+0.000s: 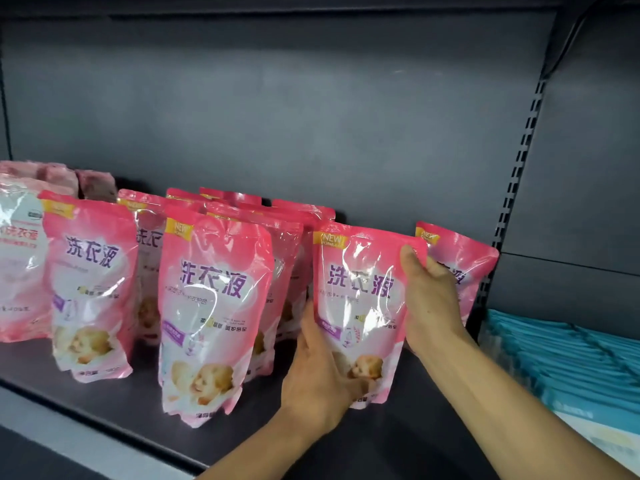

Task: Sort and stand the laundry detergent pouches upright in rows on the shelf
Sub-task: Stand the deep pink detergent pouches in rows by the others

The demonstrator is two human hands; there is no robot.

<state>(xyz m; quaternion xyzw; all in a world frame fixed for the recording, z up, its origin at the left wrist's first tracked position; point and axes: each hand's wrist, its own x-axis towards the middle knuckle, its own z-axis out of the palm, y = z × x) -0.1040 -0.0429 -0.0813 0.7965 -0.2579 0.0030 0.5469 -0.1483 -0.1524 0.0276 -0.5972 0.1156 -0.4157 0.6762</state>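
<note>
The shelf [114,400] is dark grey, its deck running from nine o'clock across to four, with a grey back wall [277,109] above it and a slotted upright [519,174] at two o'clock.

Pink pouches stand on the deck in rows running back toward the wall. At nine o'clock a paler pouch [19,265] stands at the edge of view, with a front pouch [91,285] just beside it. Toward six o'clock of centre stands the nearest one, the middle pouch [214,306], upright, with more pink tops showing close behind it at eleven to twelve.

At four o'clock, past the upright, lies a stack of teal packs [568,362].

The pouch I hold [360,306] sits at about four o'clock from centre, upright, its base low over the deck; I cannot tell if it touches. Right behind it, at its two o'clock, another pouch [460,261] leans to the right.

My right hand [429,299] is clamped on the held pouch's right edge, thumb on the front near the top corner, fingers wrapped behind. My left hand [322,372] grips its lower left side, thumb across the front, fingers hidden behind it.
</note>
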